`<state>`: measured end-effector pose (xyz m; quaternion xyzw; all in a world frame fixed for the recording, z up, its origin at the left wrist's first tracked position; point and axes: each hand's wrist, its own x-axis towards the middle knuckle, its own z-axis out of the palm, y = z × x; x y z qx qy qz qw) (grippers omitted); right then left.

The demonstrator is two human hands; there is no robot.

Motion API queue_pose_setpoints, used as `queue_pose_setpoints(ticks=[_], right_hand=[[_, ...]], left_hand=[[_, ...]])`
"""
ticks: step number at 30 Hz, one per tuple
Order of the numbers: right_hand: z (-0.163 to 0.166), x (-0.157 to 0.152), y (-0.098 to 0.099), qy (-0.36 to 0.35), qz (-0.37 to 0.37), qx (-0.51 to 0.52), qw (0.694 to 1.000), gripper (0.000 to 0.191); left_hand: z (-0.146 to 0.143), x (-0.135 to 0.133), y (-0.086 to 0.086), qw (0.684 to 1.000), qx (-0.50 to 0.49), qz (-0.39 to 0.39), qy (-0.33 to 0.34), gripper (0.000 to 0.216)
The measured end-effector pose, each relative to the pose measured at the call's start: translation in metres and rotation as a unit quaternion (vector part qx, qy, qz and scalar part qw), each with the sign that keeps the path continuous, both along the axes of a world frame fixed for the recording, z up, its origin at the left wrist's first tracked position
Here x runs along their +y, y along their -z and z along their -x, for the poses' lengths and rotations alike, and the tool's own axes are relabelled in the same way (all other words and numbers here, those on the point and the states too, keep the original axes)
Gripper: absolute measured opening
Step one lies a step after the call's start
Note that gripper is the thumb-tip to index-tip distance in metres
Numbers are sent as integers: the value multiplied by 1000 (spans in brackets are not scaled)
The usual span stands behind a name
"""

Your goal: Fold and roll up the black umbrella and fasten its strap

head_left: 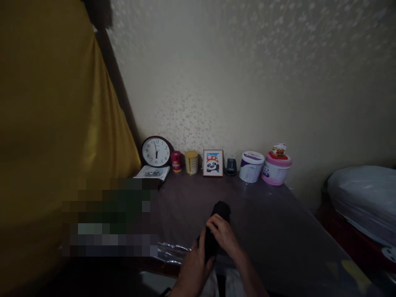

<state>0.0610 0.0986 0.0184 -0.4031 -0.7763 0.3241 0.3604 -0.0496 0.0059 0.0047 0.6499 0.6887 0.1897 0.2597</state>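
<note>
Both my hands hold a dark, soft cloth-like item [220, 211], maybe a sock, above the near edge of a dark table [272, 222]. My left hand [193, 268] is closed round its lower part from the left. My right hand [223, 235] grips it from the right, fingers curled over the fabric. The item's upper end sticks up past my fingers. The scene is dim, so its exact nature is unclear.
Along the wall stand a round clock [156, 151], a red tin [176, 161], a gold tin [191, 162], a framed panda picture [213, 163], a small black device [231, 166], a white tub [251, 166] and a pink tub [276, 167]. A yellow curtain [52, 123] hangs left. A plastic-wrapped bundle [361, 198] lies right.
</note>
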Motion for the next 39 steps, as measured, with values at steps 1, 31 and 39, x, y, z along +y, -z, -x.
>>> queue_pose_setpoints(ticks=[1, 31, 39], right_hand=[[2, 1, -2, -3, -15, -35, 999, 19], [-24, 9, 18, 88, 107, 177, 974, 30], [5, -5, 1, -37, -19, -43, 998, 32]], left_hand=[[0, -1, 0, 1000, -6, -9, 2, 71], [0, -25, -12, 995, 61, 63, -48, 75], [-9, -18, -1, 982, 151, 96, -61, 74]])
